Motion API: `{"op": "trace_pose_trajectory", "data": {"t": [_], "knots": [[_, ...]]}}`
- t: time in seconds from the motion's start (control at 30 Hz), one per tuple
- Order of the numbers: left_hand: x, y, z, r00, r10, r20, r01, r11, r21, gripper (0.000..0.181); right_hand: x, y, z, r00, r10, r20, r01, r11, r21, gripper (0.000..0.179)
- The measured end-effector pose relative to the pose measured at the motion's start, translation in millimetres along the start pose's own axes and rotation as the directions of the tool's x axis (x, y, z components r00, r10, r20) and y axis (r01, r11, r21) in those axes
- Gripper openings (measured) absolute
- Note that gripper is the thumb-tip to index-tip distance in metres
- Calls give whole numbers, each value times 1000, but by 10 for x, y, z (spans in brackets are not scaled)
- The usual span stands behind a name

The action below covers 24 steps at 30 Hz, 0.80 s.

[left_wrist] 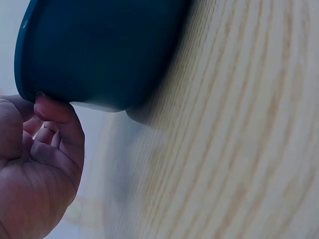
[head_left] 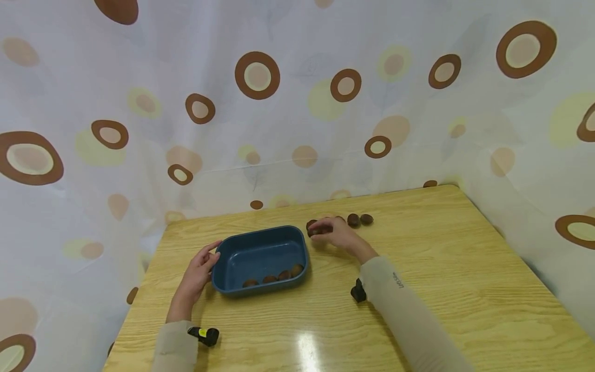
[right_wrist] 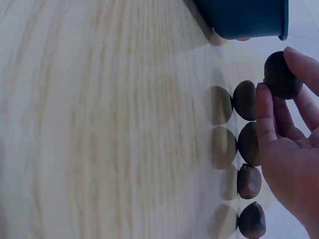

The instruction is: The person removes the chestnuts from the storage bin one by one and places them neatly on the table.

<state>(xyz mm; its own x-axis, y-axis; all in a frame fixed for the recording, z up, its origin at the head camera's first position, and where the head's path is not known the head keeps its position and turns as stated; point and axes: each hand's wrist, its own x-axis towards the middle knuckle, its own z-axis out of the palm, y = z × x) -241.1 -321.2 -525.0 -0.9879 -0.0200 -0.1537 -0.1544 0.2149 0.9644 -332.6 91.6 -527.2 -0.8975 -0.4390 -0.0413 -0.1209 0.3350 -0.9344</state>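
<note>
A blue rectangular container [head_left: 260, 257] sits on the table with several brown chestnuts [head_left: 284, 275] along its near inner side. At its left end, my left hand [head_left: 194, 276] grips the rim with thumb and fingers, seen from beneath in the left wrist view. My right hand [head_left: 343, 236] is beyond the container's right side. In the right wrist view it pinches a dark chestnut [right_wrist: 279, 74] between thumb and fingertips, raised above the table. Close by stands a row of chestnuts [right_wrist: 249, 181], partly covered by the hand in the head view.
The wooden table [head_left: 418, 279] reaches a patterned curtain [head_left: 297, 119] at the back. Two chestnuts [head_left: 360, 220] lie right of my right hand, toward the rear edge. Black wrist devices [head_left: 209, 336] are strapped at both sleeves.
</note>
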Motion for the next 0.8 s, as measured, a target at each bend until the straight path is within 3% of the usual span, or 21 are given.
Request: {"op": "trace_pose_trajectory", "data": {"t": [0.47,0.8], "knots": [[-1,-5,-4,1000,3,7,-3,1000,1,46,0,61,173,993,40,-107,-50,995,-85,30],[1,-18,-16,999,31,29,-31,1000,0,48,-8,56,243,985,57,-165,-68,996,-61,31]]}}
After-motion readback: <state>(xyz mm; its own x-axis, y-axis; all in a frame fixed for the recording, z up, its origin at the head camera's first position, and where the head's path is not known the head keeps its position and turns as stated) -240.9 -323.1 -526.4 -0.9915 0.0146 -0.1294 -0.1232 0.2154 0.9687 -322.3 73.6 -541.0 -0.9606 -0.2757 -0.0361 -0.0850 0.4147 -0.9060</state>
